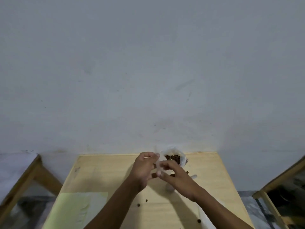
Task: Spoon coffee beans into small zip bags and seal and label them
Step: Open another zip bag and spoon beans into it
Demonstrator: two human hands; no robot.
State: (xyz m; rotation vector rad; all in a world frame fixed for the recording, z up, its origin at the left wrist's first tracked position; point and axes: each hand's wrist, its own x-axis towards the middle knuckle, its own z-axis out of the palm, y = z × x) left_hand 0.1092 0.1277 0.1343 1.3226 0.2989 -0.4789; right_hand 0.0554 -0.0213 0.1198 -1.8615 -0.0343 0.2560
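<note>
Fingers of both hands pinch a small clear zip bag above the table: the left hand curls round its upper edge, the right hand nips lower down. Behind them an open bag of beans stands; loose beans lie scattered near a green sheet

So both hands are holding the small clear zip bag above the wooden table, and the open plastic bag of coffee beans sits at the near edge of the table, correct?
Not quite. In the head view the open plastic bag of coffee beans sits at the far edge of the light wooden table, by the wall. The left hand and right hand do hold the small clear zip bag above it.
</note>
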